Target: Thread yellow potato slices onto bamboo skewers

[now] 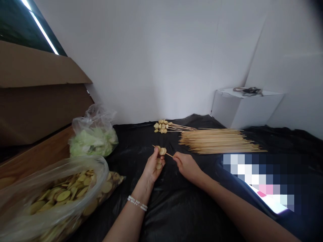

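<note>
My right hand [186, 165] pinches a thin wooden skewer [169, 155] that points up and to the left. Pale yellow round slices, which look like potato, are threaded near its tip; one slice [163, 151] faces me. My left hand [153, 165] is closed around these slices at the skewer's tip, with another loose slice [158, 164] in its curled fingers. Beyond both hands lie finished skewers with slices [162, 126] bunched at their left ends. A wide pile of bare skewers [217, 141] rests to their right.
An open plastic bag [103, 174] full of slices stands at the left. Behind it is a clear bag of pale green pieces [94, 141]. A cardboard box [40, 111], a white box [227, 104] and a lit phone [274, 201] surround the black sheet [161, 208].
</note>
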The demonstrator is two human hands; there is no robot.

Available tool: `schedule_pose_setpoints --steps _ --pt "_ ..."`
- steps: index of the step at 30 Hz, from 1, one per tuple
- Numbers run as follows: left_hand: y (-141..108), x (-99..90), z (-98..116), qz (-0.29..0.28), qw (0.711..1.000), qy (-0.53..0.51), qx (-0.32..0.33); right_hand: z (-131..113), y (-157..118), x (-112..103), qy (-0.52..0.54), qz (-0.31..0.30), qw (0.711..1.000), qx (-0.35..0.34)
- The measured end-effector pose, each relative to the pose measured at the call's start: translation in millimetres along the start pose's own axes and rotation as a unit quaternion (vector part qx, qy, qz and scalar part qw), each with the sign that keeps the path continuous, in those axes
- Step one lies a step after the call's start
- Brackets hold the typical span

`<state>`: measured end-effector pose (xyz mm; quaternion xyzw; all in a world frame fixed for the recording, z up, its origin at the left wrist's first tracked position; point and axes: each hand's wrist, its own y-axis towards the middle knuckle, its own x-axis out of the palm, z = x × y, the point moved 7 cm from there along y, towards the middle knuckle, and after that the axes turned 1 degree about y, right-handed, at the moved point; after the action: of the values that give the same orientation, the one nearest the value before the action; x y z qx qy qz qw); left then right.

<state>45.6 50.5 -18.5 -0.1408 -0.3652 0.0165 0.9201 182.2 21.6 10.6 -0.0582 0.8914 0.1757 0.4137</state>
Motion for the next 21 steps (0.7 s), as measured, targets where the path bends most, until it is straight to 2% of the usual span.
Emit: schedule_pose_setpoints --steps 5,8,13,16,21 --pt "1 -0.5 4 0.007 0.994 0.095 0.06 -7 -1 -7 0.023 0.022 0.999 -0.019" --pt "-2 5.5 -2 -0.017 0.987 0.146 0.062 -11 -1 -14 0.067 0.029 0.997 -0.022" --pt "-8 15.9 -10 -0.07 0.971 0.222 0.056 -10 2 -18 0.147 -0.015 0.989 0.009" --pt "-10 17.3 -9 -0.083 0.968 0.229 0.06 -8 2 -20 0.15 -0.015 0.988 0.019" --pt "-8 9.8 -11 -0.045 0.983 0.176 0.018 -9 2 -20 0.147 -0.006 0.989 0.018"
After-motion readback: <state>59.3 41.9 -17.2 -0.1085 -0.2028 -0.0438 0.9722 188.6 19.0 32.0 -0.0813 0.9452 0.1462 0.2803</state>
